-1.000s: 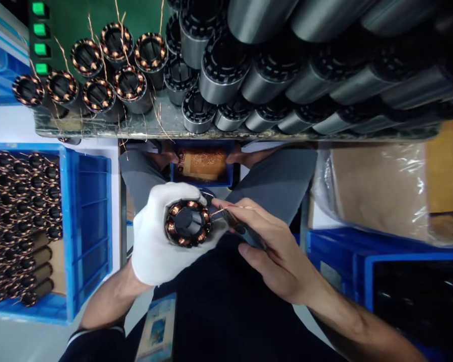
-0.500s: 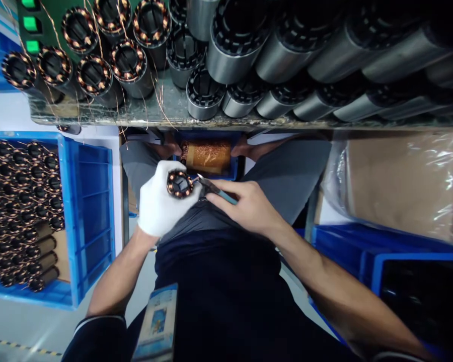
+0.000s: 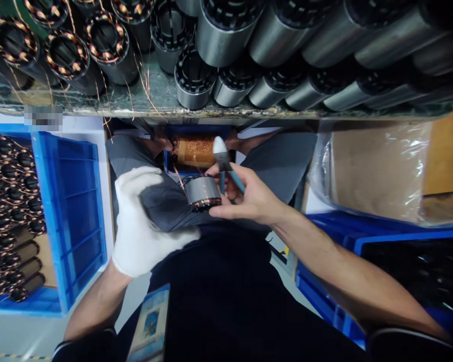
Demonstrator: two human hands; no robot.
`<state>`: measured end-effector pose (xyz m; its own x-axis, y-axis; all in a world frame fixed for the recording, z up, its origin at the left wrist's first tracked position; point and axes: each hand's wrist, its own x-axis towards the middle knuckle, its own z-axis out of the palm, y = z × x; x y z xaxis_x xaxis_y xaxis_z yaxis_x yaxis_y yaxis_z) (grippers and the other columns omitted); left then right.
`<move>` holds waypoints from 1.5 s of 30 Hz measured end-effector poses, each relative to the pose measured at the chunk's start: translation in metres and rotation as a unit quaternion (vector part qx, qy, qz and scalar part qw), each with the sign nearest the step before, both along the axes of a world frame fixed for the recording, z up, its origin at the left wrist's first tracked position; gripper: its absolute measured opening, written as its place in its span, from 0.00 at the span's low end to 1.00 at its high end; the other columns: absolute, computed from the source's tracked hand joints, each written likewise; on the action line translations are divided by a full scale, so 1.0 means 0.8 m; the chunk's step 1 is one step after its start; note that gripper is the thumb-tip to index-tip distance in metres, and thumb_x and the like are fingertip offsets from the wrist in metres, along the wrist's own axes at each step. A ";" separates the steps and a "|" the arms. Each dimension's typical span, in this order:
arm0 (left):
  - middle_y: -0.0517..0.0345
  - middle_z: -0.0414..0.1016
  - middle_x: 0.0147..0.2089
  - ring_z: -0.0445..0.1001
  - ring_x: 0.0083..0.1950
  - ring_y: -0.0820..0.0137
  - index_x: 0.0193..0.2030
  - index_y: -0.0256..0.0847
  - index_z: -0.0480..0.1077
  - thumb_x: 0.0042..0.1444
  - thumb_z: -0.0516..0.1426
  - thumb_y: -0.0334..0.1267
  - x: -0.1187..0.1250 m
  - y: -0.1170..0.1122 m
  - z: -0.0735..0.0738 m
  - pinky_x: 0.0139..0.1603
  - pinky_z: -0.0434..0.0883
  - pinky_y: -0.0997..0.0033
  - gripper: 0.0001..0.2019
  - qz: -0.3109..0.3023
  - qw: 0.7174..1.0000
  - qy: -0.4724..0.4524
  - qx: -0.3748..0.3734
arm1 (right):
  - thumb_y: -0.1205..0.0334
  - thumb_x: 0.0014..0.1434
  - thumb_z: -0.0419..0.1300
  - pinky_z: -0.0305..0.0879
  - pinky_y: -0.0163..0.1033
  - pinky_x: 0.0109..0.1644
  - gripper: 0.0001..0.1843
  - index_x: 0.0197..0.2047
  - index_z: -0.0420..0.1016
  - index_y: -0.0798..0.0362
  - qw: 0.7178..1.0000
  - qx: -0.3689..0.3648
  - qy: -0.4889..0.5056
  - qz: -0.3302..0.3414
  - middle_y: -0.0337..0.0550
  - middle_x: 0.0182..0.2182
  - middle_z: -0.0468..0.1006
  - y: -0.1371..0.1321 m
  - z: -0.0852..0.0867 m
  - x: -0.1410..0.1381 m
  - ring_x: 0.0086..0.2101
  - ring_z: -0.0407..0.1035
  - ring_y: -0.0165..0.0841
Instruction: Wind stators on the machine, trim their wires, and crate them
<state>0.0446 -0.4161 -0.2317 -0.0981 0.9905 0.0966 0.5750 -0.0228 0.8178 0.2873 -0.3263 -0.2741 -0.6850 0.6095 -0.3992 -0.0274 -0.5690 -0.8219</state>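
Scuffed grey-green bench (image 3: 151,103) running edge-on across 12 o'clock. On it at 11 o'clock, copper-wound stators (image 3: 66,53) packed close, loose wire ends (image 3: 145,85) trailing over the edge. From 12 to 2 o'clock, bare steel cores (image 3: 272,35) crowded together. Pale floor (image 3: 7,337) at 8 o'clock, bearing a blue crate (image 3: 75,201) at 9 o'clock.

The right hand (image 3: 249,201) is covering one side of the motor part (image 3: 202,192) and the ends of the cutters (image 3: 222,158). The top edge is cutting off the metal tubes (image 3: 272,35) on the shelf (image 3: 154,103). The left edge is cutting off the blue crate (image 3: 71,201). A blurred patch (image 3: 43,116) is hiding a spot below the shelf. The dark crate (image 3: 362,241) on the right is looking too dim inside to tell.
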 end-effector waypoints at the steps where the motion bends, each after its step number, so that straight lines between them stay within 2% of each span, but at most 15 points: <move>1: 0.46 0.79 0.66 0.81 0.68 0.47 0.64 0.48 0.75 0.49 0.77 0.44 -0.002 -0.003 0.002 0.74 0.78 0.43 0.36 -0.011 0.994 -0.089 -0.059 | 0.55 0.47 0.90 0.72 0.32 0.34 0.37 0.56 0.79 0.47 0.999 0.040 -0.005 -0.017 0.31 0.37 0.80 -0.002 0.004 0.005 0.26 0.67 0.24; 2: 0.47 0.82 0.63 0.83 0.66 0.49 0.64 0.48 0.77 0.51 0.75 0.43 0.000 -0.004 0.002 0.68 0.82 0.48 0.32 -0.049 0.971 -0.194 -0.131 | 0.55 0.48 0.90 0.75 0.34 0.37 0.36 0.55 0.80 0.47 0.996 0.084 -0.003 -0.028 0.34 0.39 0.83 -0.005 0.009 0.007 0.27 0.70 0.25; 5: 0.50 0.88 0.56 0.88 0.58 0.49 0.57 0.45 0.82 0.50 0.74 0.41 0.019 0.006 -0.001 0.58 0.86 0.52 0.26 -0.178 0.827 -0.433 -0.310 | 0.53 0.54 0.87 0.83 0.44 0.54 0.29 0.54 0.83 0.47 0.974 0.224 0.034 -0.018 0.46 0.54 0.90 -0.012 0.025 0.009 0.42 0.86 0.38; 7: 0.51 0.89 0.52 0.89 0.55 0.50 0.52 0.43 0.82 0.48 0.75 0.36 0.037 0.016 0.000 0.56 0.86 0.55 0.23 -0.193 0.787 -0.480 -0.335 | 0.57 0.59 0.84 0.82 0.47 0.65 0.26 0.57 0.84 0.46 0.946 0.324 0.023 0.010 0.49 0.61 0.89 -0.011 0.042 0.014 0.57 0.86 0.45; 9: 0.54 0.88 0.49 0.88 0.52 0.55 0.48 0.42 0.81 0.48 0.75 0.30 0.048 0.024 0.004 0.55 0.85 0.60 0.20 -0.175 0.804 -0.482 -0.301 | 0.62 0.64 0.80 0.80 0.47 0.69 0.26 0.64 0.84 0.46 0.909 0.411 -0.036 0.054 0.51 0.65 0.86 -0.006 0.064 0.027 0.63 0.83 0.46; 13: 0.61 0.81 0.42 0.83 0.43 0.68 0.44 0.41 0.76 0.48 0.74 0.27 0.049 0.030 0.017 0.46 0.79 0.73 0.18 -0.154 0.866 -0.411 -0.240 | 0.74 0.70 0.62 0.83 0.40 0.56 0.35 0.77 0.77 0.48 0.838 0.496 -0.152 0.170 0.53 0.62 0.80 0.007 0.104 0.067 0.56 0.82 0.39; 15: 0.62 0.79 0.40 0.80 0.40 0.71 0.43 0.41 0.74 0.51 0.73 0.29 0.045 0.029 0.021 0.42 0.76 0.75 0.16 -0.160 0.888 -0.363 -0.233 | 0.76 0.68 0.58 0.83 0.43 0.57 0.40 0.81 0.73 0.46 0.804 0.527 -0.180 0.208 0.51 0.59 0.79 0.010 0.115 0.081 0.54 0.81 0.40; 18: 0.63 0.80 0.39 0.80 0.39 0.70 0.43 0.42 0.74 0.53 0.73 0.31 0.043 0.027 0.023 0.41 0.75 0.73 0.15 -0.176 0.904 -0.311 -0.236 | 0.72 0.70 0.58 0.83 0.50 0.57 0.39 0.81 0.71 0.43 0.762 0.571 -0.204 0.228 0.50 0.56 0.80 0.010 0.119 0.089 0.50 0.79 0.43; 23: 0.58 0.83 0.44 0.83 0.44 0.66 0.47 0.42 0.77 0.55 0.74 0.34 0.047 0.023 0.021 0.45 0.78 0.68 0.16 -0.174 0.903 -0.289 -0.265 | 0.66 0.74 0.59 0.74 0.44 0.36 0.37 0.83 0.69 0.43 0.714 0.623 -0.212 0.239 0.43 0.42 0.81 0.009 0.114 0.093 0.36 0.76 0.40; 26: 0.60 0.82 0.44 0.83 0.43 0.67 0.49 0.43 0.76 0.55 0.72 0.32 0.052 0.022 0.017 0.45 0.78 0.70 0.16 -0.150 0.903 -0.302 -0.265 | 0.65 0.76 0.59 0.65 0.41 0.29 0.37 0.84 0.67 0.39 0.726 0.603 -0.226 0.243 0.35 0.33 0.74 0.008 0.112 0.095 0.29 0.71 0.34; 29: 0.64 0.79 0.39 0.78 0.39 0.70 0.44 0.44 0.71 0.53 0.71 0.32 0.059 0.023 0.014 0.41 0.74 0.71 0.16 -0.126 0.915 -0.283 -0.259 | 0.69 0.74 0.58 0.69 0.40 0.34 0.38 0.83 0.69 0.40 0.749 0.572 -0.240 0.233 0.37 0.36 0.76 0.006 0.110 0.091 0.31 0.73 0.34; 33: 0.66 0.75 0.36 0.72 0.35 0.73 0.43 0.44 0.68 0.51 0.71 0.31 0.068 0.029 0.015 0.37 0.70 0.70 0.17 -0.127 0.936 -0.214 -0.251 | 0.69 0.70 0.59 0.74 0.48 0.44 0.36 0.79 0.74 0.45 0.715 0.616 -0.251 0.218 0.46 0.45 0.80 0.005 0.110 0.082 0.38 0.74 0.42; 37: 0.64 0.77 0.37 0.73 0.35 0.70 0.43 0.45 0.69 0.52 0.69 0.35 0.073 0.033 0.017 0.37 0.70 0.68 0.16 -0.141 0.947 -0.166 -0.234 | 0.67 0.72 0.60 0.65 0.45 0.34 0.35 0.79 0.75 0.36 0.697 0.631 -0.273 0.203 0.40 0.37 0.78 0.003 0.114 0.083 0.32 0.70 0.39; 40: 0.62 0.78 0.37 0.76 0.36 0.68 0.42 0.46 0.69 0.52 0.68 0.38 0.076 0.034 0.018 0.38 0.72 0.66 0.14 -0.142 0.948 -0.158 -0.238 | 0.66 0.74 0.60 0.59 0.44 0.29 0.38 0.83 0.70 0.34 0.722 0.601 -0.266 0.217 0.34 0.31 0.72 0.005 0.113 0.090 0.26 0.66 0.35; 45: 0.59 0.81 0.37 0.78 0.36 0.64 0.41 0.47 0.68 0.52 0.66 0.39 0.085 0.034 0.024 0.37 0.74 0.63 0.13 -0.121 0.959 -0.106 -0.234 | 0.68 0.74 0.59 0.72 0.44 0.38 0.39 0.84 0.69 0.35 0.745 0.574 -0.275 0.200 0.39 0.39 0.80 0.010 0.105 0.088 0.33 0.74 0.38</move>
